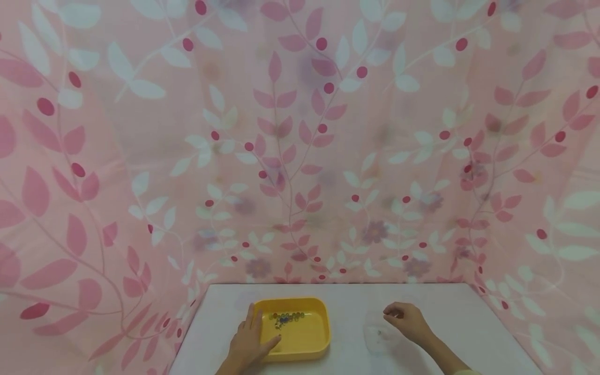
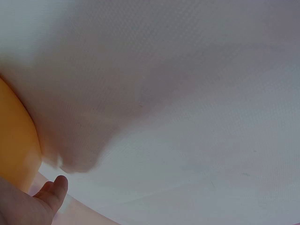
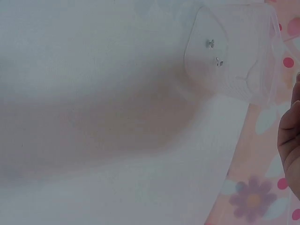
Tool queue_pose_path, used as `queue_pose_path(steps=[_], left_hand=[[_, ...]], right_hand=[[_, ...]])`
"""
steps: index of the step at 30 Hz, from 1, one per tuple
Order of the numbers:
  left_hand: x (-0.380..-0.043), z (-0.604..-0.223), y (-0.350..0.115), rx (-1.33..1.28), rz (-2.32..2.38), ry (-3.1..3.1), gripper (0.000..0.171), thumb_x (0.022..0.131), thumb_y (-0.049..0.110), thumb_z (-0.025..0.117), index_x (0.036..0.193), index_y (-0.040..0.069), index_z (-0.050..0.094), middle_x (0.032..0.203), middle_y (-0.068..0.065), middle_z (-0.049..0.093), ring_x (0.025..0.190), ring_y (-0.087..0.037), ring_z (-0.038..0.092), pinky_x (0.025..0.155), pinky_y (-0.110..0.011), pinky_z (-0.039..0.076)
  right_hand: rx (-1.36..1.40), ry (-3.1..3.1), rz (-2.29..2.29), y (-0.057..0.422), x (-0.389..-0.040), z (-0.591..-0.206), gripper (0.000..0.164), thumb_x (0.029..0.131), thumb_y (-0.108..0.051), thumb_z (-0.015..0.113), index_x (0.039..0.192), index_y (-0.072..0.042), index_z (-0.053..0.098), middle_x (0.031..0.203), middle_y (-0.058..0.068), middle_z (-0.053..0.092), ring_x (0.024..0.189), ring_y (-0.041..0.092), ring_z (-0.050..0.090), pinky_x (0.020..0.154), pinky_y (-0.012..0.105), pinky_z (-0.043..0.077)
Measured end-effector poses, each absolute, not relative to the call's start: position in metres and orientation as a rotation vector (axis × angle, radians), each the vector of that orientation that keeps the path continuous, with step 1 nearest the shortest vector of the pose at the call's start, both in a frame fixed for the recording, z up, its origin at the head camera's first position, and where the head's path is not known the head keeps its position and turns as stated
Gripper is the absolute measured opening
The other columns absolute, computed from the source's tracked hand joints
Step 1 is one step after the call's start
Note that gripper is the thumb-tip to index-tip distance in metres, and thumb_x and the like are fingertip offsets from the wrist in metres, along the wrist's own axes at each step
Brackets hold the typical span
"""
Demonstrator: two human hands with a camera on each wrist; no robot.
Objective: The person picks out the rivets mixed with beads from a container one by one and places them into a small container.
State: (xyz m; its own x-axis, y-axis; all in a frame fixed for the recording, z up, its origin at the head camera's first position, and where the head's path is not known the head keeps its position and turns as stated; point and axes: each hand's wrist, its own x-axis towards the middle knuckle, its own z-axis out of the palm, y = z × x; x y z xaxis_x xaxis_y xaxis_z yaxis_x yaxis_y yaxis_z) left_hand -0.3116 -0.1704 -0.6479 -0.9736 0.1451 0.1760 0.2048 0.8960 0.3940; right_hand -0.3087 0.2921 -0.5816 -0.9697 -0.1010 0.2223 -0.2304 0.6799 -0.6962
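Yellow tray (image 1: 307, 336) at left: steady with left hand (image 1: 247, 341) spread wide; keep narrowed right hand (image 1: 405, 319), contents untellable, low over clear box (image 3: 246, 51).

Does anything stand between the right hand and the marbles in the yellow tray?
Yes: a straight line from the right hand to the marbles passes over the clear container, a strip of table, then the right wall of the yellow tray. The left hand is at the tray's left side, out of that line.
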Motion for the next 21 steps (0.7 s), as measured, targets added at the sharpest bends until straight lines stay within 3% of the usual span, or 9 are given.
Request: queue_pose_path(steps=[12, 21], left_hand=[[-0.309, -0.65, -0.171, -0.275, -0.625, -2.898, 0.098, 0.081, 0.069, 0.064, 0.146, -0.001, 0.042, 0.16, -0.027, 0.023, 0.115, -0.048, 0.054, 0.07, -0.056, 0.055], [-0.311, -0.649, -0.17, -0.278, -0.632, -2.89, 0.099, 0.082, 0.069, 0.063, 0.149, 0.0, 0.038, 0.161, -0.026, 0.022, 0.116, -0.049, 0.053, 0.071, -0.056, 0.055]], right_hand=[[0.267, -2.767, 1.245, 0.29, -0.3, -0.596, 0.011, 0.085, -0.011, 0.074, 0.093, -0.002, 0.072, 0.082, 0.002, 0.071, 0.066, 0.002, 0.059, 0.057, 0.021, 0.049], [0.289, -2.765, 1.27, 0.29, -0.3, -0.598, 0.01, 0.086, -0.005, 0.071, 0.093, 0.002, 0.07, 0.083, 0.013, 0.073, 0.063, 0.013, 0.065, 0.054, 0.021, 0.05]])
